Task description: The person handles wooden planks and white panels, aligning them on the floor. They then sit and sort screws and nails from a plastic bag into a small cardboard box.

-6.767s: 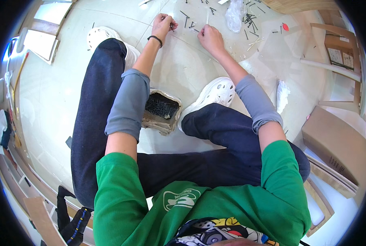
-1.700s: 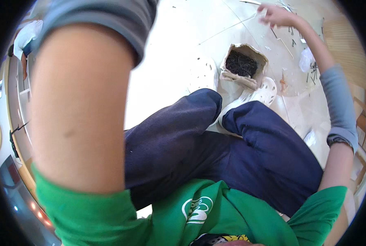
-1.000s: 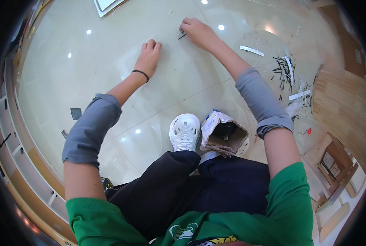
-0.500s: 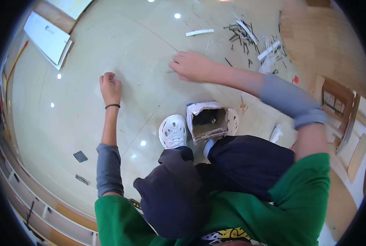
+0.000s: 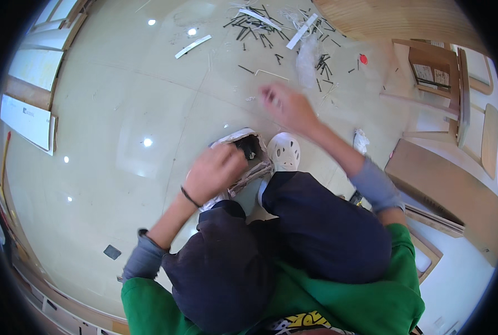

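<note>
My left hand [image 5: 216, 172] hangs over the near left rim of a torn cardboard box [image 5: 260, 172]. Its fingers curl downward and are closed, but whether they hold anything is hidden. The box, whitish outside and brown inside, stands open-topped by my feet, with something dark in it. Beyond the box and to its right, my right hand [image 5: 289, 107] is in the air, blurred by motion. Its fingers are bent in and closed; what is in them cannot be made out. Many black screws [image 5: 264, 40] lie scattered on the floor past that hand.
White strips [image 5: 302, 31] and a clear plastic bag [image 5: 307, 66] lie among the screws. White boards [image 5: 27, 120] lean at the far left. On the right are a wooden frame [image 5: 462, 100] and a brown carton [image 5: 444, 192]. A white shoe [image 5: 285, 152] is beside the box.
My left hand has come from the left floor in to the box. The right hand has moved right and a little nearer. My view has shifted, and the box now appears left of the visible shoe.
</note>
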The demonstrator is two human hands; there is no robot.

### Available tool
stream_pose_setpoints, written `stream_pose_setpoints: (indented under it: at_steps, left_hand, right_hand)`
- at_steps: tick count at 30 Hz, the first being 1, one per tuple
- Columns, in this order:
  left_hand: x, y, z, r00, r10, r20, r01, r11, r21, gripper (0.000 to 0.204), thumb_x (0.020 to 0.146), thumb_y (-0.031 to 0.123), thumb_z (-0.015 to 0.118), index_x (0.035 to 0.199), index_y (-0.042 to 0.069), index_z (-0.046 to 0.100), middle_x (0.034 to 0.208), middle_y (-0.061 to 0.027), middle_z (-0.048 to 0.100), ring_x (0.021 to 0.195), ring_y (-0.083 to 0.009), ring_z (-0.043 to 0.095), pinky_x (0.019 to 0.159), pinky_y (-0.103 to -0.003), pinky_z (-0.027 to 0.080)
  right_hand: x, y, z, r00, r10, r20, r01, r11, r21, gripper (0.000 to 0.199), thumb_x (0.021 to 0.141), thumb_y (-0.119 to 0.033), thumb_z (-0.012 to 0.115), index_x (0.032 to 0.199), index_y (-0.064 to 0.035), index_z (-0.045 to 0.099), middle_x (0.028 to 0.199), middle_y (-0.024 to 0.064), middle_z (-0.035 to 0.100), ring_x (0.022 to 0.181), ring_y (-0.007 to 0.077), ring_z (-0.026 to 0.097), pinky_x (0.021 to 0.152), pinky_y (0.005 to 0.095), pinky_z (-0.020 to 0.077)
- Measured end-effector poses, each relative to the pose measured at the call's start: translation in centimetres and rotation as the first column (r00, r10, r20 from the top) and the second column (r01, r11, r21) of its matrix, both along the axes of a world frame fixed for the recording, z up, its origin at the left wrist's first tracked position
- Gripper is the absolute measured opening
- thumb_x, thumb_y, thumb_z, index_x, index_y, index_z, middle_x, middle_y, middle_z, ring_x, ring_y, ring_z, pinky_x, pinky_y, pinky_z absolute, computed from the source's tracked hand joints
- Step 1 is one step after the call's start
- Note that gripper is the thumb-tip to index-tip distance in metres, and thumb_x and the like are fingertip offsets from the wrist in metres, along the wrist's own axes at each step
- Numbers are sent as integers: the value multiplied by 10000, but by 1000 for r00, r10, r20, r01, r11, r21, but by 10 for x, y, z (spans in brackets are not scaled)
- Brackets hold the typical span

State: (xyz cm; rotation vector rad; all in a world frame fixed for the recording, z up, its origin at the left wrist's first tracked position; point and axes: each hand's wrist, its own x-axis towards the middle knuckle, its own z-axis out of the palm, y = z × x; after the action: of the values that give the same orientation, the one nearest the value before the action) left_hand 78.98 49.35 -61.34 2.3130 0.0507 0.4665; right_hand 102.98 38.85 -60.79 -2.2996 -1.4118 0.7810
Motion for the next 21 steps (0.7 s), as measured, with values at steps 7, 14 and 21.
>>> stream_pose_setpoints:
  at_steps: [7, 14, 21]
  left_hand:
    - [183, 113, -39, 961, 261, 92, -271, 953, 133, 222, 856, 58, 594, 1075, 67, 562, 980, -121, 568, 897, -293, 593, 735, -392, 496]
    - [306, 147, -108, 943, 244, -225, -153, 922, 357, 332, 844, 59, 578, 1166, 98, 506, 1146, -96, 550, 1037, -317, 611, 826, -434, 532]
    - [313, 158, -139, 972, 182, 149, -225, 903, 365, 218, 820, 175, 587, 997, 61, 646, 929, -139, 652, 852, -334, 645, 699, -448, 524]
  right_hand:
    - [150, 38, -83, 757, -128, 640, 178, 984, -14, 369, 794, -159, 663, 1161, -158, 617, 1235, 144, 471, 1081, 344, 518, 778, 424, 551]
    - [155, 15, -83, 865, -240, 440, 165, 966, 201, 231, 749, -139, 721, 965, -86, 657, 1176, 131, 493, 1086, 301, 512, 874, 404, 489]
    - [79, -38, -20, 770, -457, 445, 234, 851, 470, 238, 737, -148, 764, 916, -58, 636, 1127, 136, 484, 1044, 294, 531, 867, 375, 463]
